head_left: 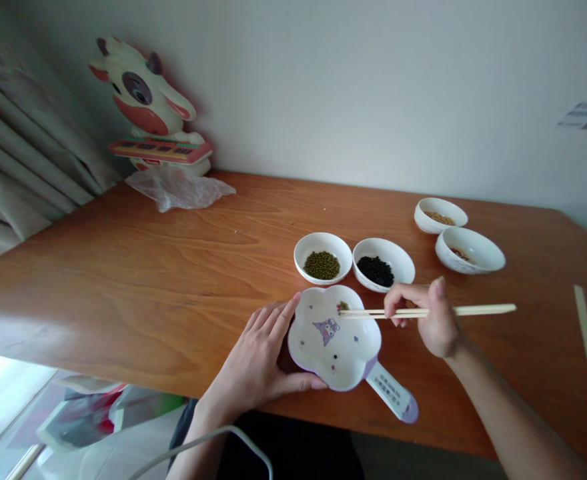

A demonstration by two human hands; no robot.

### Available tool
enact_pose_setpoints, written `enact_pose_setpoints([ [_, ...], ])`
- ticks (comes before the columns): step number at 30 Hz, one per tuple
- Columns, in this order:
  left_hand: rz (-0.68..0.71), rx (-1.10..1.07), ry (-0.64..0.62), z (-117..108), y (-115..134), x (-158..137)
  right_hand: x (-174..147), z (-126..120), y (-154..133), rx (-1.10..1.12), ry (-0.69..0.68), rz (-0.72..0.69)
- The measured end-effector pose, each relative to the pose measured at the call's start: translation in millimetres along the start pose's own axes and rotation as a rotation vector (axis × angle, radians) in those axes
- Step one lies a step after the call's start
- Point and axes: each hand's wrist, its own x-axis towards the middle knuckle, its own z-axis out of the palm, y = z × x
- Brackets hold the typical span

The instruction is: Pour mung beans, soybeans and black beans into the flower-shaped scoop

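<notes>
A white and purple flower-shaped dish with a handle [343,353] sits near the table's front edge, a cartoon figure printed inside. My left hand [263,353] grips its left rim, thumb below and fingers along the upper side. In my right hand [428,317] is a pair of chopsticks [483,310], held nearly level and pointing left. Their tips are inside the dish at a small cluster of green beans [343,306]. One dark bean [335,357] lies lower in the dish. Just behind stand a bowl of green beans [322,265] and a bowl of black beans [376,270].
At the right back are a bowl with yellowish grains [439,217] and a bowl with reddish-brown bits [461,254]. A cow-shaped toy keyboard [161,150] and a crumpled plastic bag [178,190] stand at the left back. A pale strip [586,327] lies far right. A cable [213,433] crosses my left forearm.
</notes>
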Motion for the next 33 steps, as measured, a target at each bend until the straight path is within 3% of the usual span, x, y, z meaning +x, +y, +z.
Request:
enact_pose_setpoints([
  [18, -0.012, -0.007, -0.008, -0.8, 0.3, 1.3, 2.7, 5.9, 2.5, 0.053, 0.052, 0.044],
  [33, 0.001, -0.015, 0.006, -0.9, 1.0, 0.6, 4.1, 5.6, -4.0, 0.129, 0.196, -0.007],
])
